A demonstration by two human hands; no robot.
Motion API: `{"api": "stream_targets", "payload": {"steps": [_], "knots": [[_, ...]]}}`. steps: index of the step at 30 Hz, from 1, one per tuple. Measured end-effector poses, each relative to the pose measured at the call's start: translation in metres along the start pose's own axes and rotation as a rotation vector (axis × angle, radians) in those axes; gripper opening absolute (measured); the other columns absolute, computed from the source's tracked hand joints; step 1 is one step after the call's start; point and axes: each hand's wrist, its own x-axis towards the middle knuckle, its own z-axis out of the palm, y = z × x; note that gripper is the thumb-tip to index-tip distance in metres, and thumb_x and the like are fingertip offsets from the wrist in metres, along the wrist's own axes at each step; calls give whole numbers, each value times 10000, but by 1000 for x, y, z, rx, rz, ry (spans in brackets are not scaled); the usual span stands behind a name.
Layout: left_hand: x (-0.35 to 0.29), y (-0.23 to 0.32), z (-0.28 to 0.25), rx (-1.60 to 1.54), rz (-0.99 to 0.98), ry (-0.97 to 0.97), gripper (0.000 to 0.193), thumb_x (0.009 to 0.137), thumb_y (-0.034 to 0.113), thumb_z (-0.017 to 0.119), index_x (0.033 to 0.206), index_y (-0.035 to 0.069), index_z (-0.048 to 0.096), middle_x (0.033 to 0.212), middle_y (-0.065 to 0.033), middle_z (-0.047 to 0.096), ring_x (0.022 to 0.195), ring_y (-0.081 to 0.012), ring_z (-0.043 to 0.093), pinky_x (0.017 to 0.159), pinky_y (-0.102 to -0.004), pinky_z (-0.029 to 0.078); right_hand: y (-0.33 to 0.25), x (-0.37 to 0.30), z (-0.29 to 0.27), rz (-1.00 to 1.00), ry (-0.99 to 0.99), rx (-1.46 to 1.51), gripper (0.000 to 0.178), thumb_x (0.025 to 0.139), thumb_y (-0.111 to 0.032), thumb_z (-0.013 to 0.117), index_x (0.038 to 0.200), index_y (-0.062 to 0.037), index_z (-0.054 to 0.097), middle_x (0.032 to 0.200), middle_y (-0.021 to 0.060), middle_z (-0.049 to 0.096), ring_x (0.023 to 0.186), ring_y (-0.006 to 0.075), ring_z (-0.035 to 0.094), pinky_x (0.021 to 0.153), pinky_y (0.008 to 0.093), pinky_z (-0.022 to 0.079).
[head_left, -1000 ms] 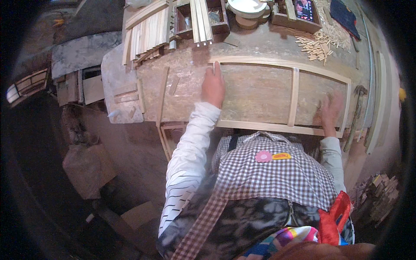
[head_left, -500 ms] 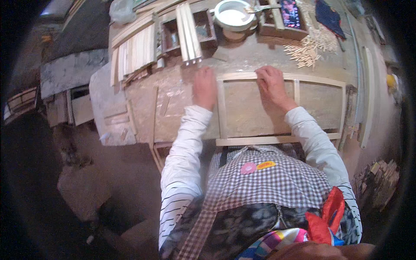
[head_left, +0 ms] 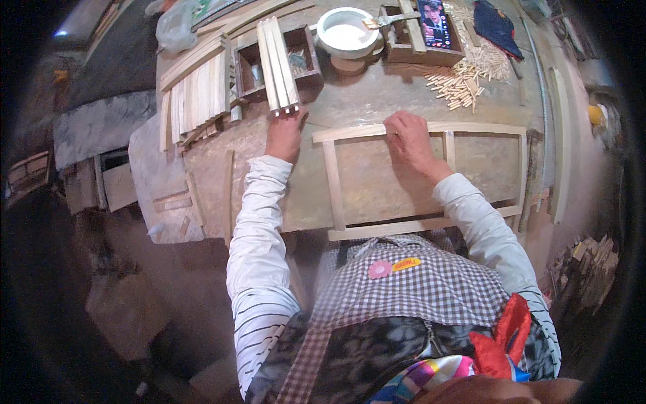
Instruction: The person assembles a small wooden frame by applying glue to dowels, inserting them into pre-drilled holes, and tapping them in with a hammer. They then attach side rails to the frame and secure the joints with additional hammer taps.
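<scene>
A ladder-like wooden frame (head_left: 404,227) of pale strips lies flat on the workbench in front of me, its left ends not closed by a crosspiece at the very tips. My right hand (head_left: 412,145) is closed over its far rail, fingers curled round the wood. To the left, my left hand (head_left: 284,138) is at the near ends of several pale wooden strips (head_left: 274,60), which have white tips and rest across a dark wooden box (head_left: 310,62). The thumb stands apart; the other fingers are partly hidden at the strip ends, so I cannot see whether they grip.
A white bowl (head_left: 326,35) of white liquid stands at the back, a brush (head_left: 390,20) across its rim. Right of it, a phone (head_left: 434,25) rests on another box (head_left: 420,55). Small wooden dowels (head_left: 457,87) lie heaped nearby. More strips (head_left: 195,94) are stacked at the left.
My left hand has moved left and away from the frame's corner to the near ends of the strips on the box. The right hand keeps hold of the far rail. The view has shifted slightly.
</scene>
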Motion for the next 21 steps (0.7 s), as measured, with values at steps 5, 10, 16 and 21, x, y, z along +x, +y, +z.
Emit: {"api": "stream_targets", "payload": {"steps": [5,10,16,21], "knots": [[-25,4,-9,-285,-71,25,217,916,104,634,1119,70,703,1072,-193,661,1076,-383,620,891,-473,503,3,-1,6,-15,-15,-17,393,773,-39,698,1150,-130,636,1102,88,636,1098,320,611,936,450,423],[-37,6,-11,-347,-84,8,231,893,46,697,1123,70,692,1048,-180,656,1007,-391,625,859,-461,511,-3,0,7,21,-62,-33,355,853,-54,672,1198,-130,634,1154,86,649,1156,309,607,988,449,407],[-41,14,-13,-324,-77,45,259,867,19,707,1120,66,686,1052,-163,662,1029,-379,633,897,-447,513,-8,4,12,28,-82,-42,317,884,-65,659,1194,-127,631,1171,99,640,1158,314,600,996,455,406],[-43,19,-15,-335,-105,46,373,850,-15,707,1210,70,662,1083,-163,669,1056,-373,637,920,-446,513,-13,10,16,17,-74,-51,362,861,-76,668,1217,-125,630,1178,99,640,1160,319,594,1005,465,407]]}}
